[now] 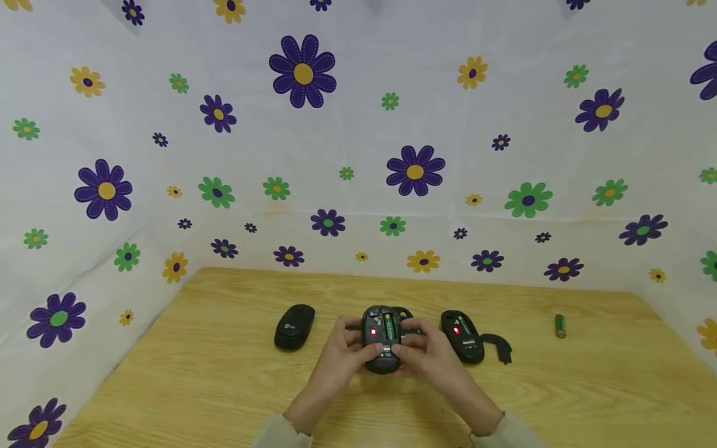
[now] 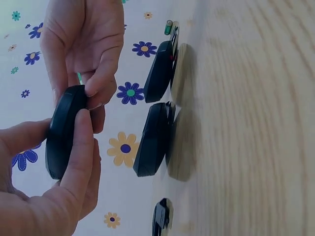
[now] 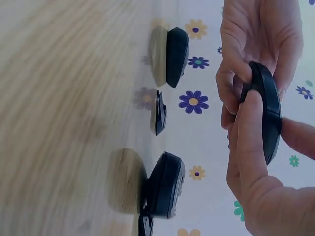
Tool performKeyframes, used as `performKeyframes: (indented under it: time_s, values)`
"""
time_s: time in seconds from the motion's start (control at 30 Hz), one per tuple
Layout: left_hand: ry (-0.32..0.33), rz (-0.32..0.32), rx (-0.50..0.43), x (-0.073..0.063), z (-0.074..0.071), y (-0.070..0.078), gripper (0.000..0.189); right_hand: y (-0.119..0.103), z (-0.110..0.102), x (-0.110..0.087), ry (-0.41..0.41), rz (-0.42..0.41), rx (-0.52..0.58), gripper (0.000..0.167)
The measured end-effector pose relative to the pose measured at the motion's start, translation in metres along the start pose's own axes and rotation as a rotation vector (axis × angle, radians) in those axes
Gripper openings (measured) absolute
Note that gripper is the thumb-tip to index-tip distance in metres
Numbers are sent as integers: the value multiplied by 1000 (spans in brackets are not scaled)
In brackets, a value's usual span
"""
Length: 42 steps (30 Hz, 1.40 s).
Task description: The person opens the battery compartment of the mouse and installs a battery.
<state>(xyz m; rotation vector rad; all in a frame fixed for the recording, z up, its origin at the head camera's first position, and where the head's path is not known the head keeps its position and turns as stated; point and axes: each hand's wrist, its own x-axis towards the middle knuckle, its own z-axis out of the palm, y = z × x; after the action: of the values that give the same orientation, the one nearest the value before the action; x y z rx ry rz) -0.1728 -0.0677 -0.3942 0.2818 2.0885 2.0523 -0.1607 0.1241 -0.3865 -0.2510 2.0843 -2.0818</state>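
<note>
Both hands hold a black computer mouse [image 1: 380, 361] underside up above the table. Its battery compartment is uncovered, with a green battery [image 1: 389, 328] inside and a red light lit beside it. My left hand [image 1: 338, 356] grips the mouse's left side, its thumb on the underside. Opposite, my right hand [image 1: 430, 353] grips the right side, thumb also on the underside. Behind them, a second mouse [image 2: 151, 142] lies on the table, mostly hidden in the head view. A thin dark piece, apparently a battery cover [image 3: 160, 114], lies left of it.
At the left a black mouse [image 1: 294, 326] rests top up. To the right, another mouse [image 1: 470, 350] lies underside up with its red light lit, a curved black cover [image 1: 500, 343] beside it. Farther right is a loose green battery [image 1: 560, 326]. A flowered cloth [image 1: 347, 124] hangs behind the table.
</note>
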Motion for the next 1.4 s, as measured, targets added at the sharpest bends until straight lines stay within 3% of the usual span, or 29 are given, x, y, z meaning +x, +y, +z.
performKeyframes:
  time_s: [0.13, 0.33, 0.67, 0.83, 1.07, 1.27, 1.4]
  values:
    - [-6, 11, 54, 0, -8, 0, 66, 2, 7, 6, 57, 5, 12, 51]
    - [2, -9, 67, 0, -17, 0, 72, 3, 14, 13, 55, 10, -7, 58]
    - [136, 13, 64, -1, -34, -5, 64, 7, 35, 29, 145, -27, -44, 45]
    - [205, -3, 97, -2, -46, -9, 61, 9, 49, 40, 107, 8, -49, 45]
    - [276, -10, 192, -2, -58, -15, 58, 13, 60, 50, -18, 86, -24, 47]
    - [268, -20, 266, 2, -67, -24, 49, 20, 66, 58, -74, 140, -16, 50]
    - [256, -60, 337, 4, -69, -21, 47, 21, 69, 64, -71, 173, -34, 50]
